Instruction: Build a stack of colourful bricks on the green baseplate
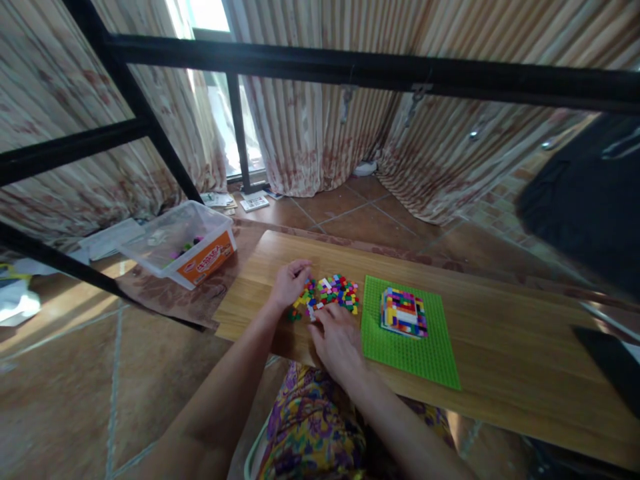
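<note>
A loose pile of small colourful building bricks (341,291) lies on the wooden table. My left hand (290,283) is at the pile's left edge, its fingers curled into a pinch; what they hold, if anything, is too small to make out. At the near edge of the pile, my right hand (337,337) reaches in with thumb and forefinger apart, fingertips by the bricks. Right of the pile is a green baseplate (410,360). On it stands a low, roughly square multicoloured brick structure (404,312) with layered walls.
A clear plastic box (200,233) with an orange label and a few items inside stands on the floor to the left. The table (510,347) extends rightward to a dark flat object (607,363). A black metal frame (320,63) crosses ahead, before the curtains (300,133).
</note>
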A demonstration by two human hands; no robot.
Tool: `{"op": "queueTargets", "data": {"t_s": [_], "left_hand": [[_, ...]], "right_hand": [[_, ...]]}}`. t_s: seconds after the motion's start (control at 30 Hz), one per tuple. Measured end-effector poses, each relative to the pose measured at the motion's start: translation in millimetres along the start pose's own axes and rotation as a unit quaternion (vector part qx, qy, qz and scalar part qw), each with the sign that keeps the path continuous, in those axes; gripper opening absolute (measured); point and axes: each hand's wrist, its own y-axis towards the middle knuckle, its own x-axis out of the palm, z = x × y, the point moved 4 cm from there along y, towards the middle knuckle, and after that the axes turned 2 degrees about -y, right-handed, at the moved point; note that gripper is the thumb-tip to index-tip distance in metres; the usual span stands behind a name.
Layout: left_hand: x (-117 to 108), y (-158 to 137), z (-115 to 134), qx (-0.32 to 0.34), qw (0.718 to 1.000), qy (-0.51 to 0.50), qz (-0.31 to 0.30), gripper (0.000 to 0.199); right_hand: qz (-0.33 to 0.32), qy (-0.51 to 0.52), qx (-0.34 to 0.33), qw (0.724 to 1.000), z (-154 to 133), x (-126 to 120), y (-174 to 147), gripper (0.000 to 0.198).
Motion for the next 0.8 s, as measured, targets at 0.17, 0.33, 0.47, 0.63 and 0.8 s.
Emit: {"op": "queueTargets", "data": {"t_s": [0.17,0.33,0.47,0.63,0.8], "left_hand": [[0,-1,2,0.002,1.0,0.001,-0.004,0.029],[0,-1,2,0.003,1.0,-0.001,-0.003,0.029],[0,0,1,0.002,1.0,-0.003,0.0,0.029],[-1,-1,2,0.0,1.0,-0.006,0.003,0.029],[-1,-2,4,-0.002,1.0,-0.01,0.003,0.029]], "right_hand": [[0.003,-0.092,0.029,0.995,1,7,9,0.014],[0.006,-0.112,0.025,0.993,7,7,11,0.011],[0.007,-0.113,0.017,0.993,13,3,11,0.011],[0.013,-0.097,-0.003,0.995,19,3,11,0.015],[0.026,-0.067,-0.025,0.997,18,7,11,0.008]]}}
